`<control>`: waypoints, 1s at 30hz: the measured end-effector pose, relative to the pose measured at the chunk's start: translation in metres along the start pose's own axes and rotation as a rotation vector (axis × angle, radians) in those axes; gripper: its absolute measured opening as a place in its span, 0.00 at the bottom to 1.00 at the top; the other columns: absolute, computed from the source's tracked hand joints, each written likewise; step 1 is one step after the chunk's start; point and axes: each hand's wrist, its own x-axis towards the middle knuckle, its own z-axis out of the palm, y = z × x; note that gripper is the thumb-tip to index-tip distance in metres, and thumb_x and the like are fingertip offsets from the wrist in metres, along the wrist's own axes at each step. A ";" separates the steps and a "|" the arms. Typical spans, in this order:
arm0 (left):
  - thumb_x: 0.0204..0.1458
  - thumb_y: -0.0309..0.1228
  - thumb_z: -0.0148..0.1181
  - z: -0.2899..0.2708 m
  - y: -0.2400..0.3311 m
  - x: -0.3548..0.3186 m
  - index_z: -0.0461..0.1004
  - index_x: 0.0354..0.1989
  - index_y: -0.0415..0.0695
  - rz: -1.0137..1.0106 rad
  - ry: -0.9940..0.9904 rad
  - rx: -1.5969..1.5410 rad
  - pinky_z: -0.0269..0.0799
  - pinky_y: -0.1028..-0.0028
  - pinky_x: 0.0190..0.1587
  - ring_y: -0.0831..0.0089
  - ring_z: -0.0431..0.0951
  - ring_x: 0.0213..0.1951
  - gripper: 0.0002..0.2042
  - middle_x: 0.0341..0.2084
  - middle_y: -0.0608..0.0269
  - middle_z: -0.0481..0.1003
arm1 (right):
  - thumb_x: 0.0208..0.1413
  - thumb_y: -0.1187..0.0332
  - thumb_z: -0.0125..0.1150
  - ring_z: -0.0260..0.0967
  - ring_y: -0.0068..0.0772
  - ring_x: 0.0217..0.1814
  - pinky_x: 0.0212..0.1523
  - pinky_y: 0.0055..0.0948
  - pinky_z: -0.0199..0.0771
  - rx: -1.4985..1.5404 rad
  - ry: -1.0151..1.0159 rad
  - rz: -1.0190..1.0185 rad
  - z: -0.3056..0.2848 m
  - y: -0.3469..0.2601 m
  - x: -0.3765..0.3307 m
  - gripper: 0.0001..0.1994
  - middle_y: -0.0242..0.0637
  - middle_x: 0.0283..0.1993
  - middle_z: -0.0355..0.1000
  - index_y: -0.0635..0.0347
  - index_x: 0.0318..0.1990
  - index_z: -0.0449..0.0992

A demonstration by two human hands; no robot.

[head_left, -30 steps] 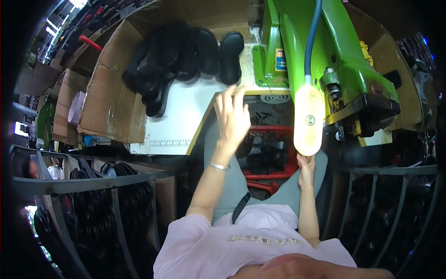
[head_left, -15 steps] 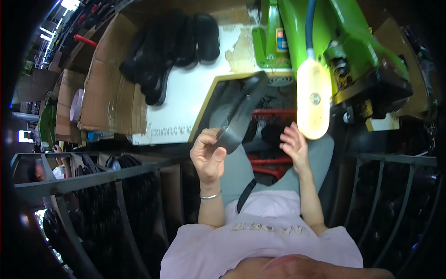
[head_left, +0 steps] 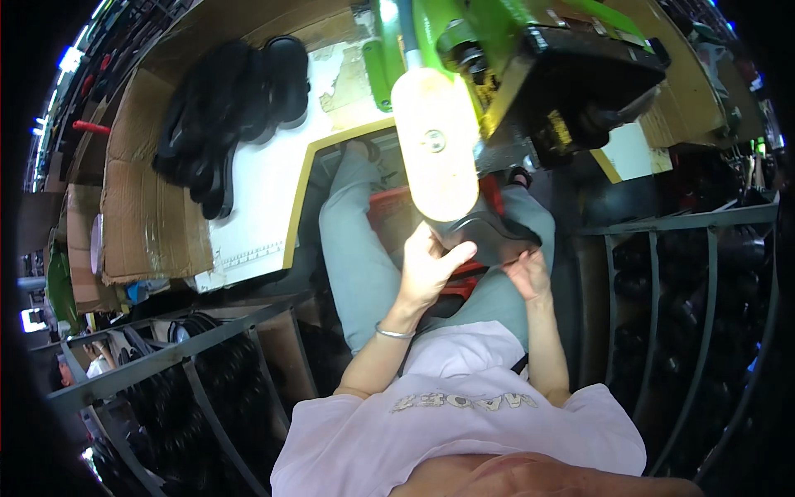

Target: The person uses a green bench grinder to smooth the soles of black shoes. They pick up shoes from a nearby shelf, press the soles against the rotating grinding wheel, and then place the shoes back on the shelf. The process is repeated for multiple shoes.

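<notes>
A dark, glossy, curved shoe piece (head_left: 497, 238) is held between my two hands over my lap, under the glowing lamp. Whether it is a sole or an upper I cannot tell. My left hand (head_left: 431, 261) grips its left end, thumb on top. My right hand (head_left: 530, 273) pinches the lower edge of its right end, with the fingertips partly hidden. Just above the piece is the oval lamp (head_left: 435, 145), which hides part of its far side.
A green machine (head_left: 526, 25) with a black head (head_left: 580, 83) stands beyond the lamp. On the white tabletop (head_left: 257, 240), a pile of black shoe pieces (head_left: 236, 108) lies beside a cardboard wall (head_left: 153, 190). Metal racks (head_left: 190, 340) with dark items flank me on both sides.
My left hand has carried the shoe piece to the right, under the lamp. My right hand, empty and open before, now holds its other end. The view has shifted to the right.
</notes>
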 end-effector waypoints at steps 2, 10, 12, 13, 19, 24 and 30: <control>0.44 0.17 0.69 0.006 -0.015 0.011 0.72 0.46 0.36 -0.035 -0.016 0.003 0.73 0.75 0.46 0.74 0.75 0.43 0.20 0.40 0.61 0.76 | 0.52 0.72 0.67 0.71 0.43 0.56 0.50 0.49 0.76 0.026 -0.022 0.073 0.005 0.011 -0.011 0.27 0.40 0.55 0.71 0.57 0.60 0.66; 0.46 0.15 0.65 0.016 -0.015 0.032 0.72 0.49 0.32 0.019 -0.104 0.150 0.75 0.75 0.47 0.72 0.77 0.44 0.19 0.45 0.57 0.76 | 0.52 0.68 0.67 0.72 0.40 0.54 0.45 0.43 0.78 -0.017 0.020 0.101 0.036 0.041 -0.035 0.31 0.39 0.55 0.70 0.56 0.63 0.62; 0.46 0.14 0.65 0.009 -0.016 0.029 0.71 0.50 0.33 0.025 -0.083 0.123 0.74 0.74 0.49 0.71 0.76 0.45 0.20 0.45 0.56 0.75 | 0.54 0.67 0.67 0.74 0.35 0.46 0.36 0.36 0.78 -0.003 0.096 0.026 0.018 0.028 -0.037 0.28 0.38 0.51 0.72 0.56 0.61 0.64; 0.46 0.14 0.64 0.011 -0.015 0.027 0.70 0.51 0.33 0.049 -0.090 0.080 0.74 0.73 0.49 0.71 0.76 0.45 0.21 0.45 0.56 0.75 | 0.54 0.66 0.66 0.74 0.33 0.42 0.31 0.32 0.78 0.005 0.135 -0.012 0.010 0.017 -0.039 0.27 0.38 0.50 0.72 0.57 0.60 0.64; 0.45 0.14 0.65 0.031 -0.002 0.025 0.68 0.53 0.33 0.070 -0.120 0.026 0.73 0.72 0.51 0.71 0.76 0.46 0.24 0.46 0.56 0.75 | 0.59 0.69 0.60 0.68 0.17 0.29 0.12 0.12 0.61 -0.310 0.267 -0.495 0.044 -0.095 -0.010 0.22 0.32 0.43 0.70 0.58 0.60 0.62; 0.46 0.13 0.64 0.041 -0.004 0.026 0.68 0.54 0.34 0.128 -0.093 -0.002 0.74 0.74 0.49 0.72 0.75 0.46 0.24 0.46 0.57 0.74 | 0.59 0.72 0.58 0.68 0.12 0.29 0.12 0.10 0.54 -0.645 0.266 -0.613 0.113 -0.170 0.017 0.23 0.32 0.45 0.71 0.62 0.61 0.62; 0.44 0.12 0.63 0.018 0.006 0.012 0.64 0.57 0.36 0.125 0.080 0.014 0.76 0.75 0.46 0.71 0.76 0.45 0.28 0.45 0.59 0.73 | 0.52 0.76 0.64 0.65 0.13 0.35 0.14 0.11 0.59 -0.671 0.104 -0.578 0.137 -0.170 0.045 0.30 0.34 0.49 0.69 0.63 0.63 0.61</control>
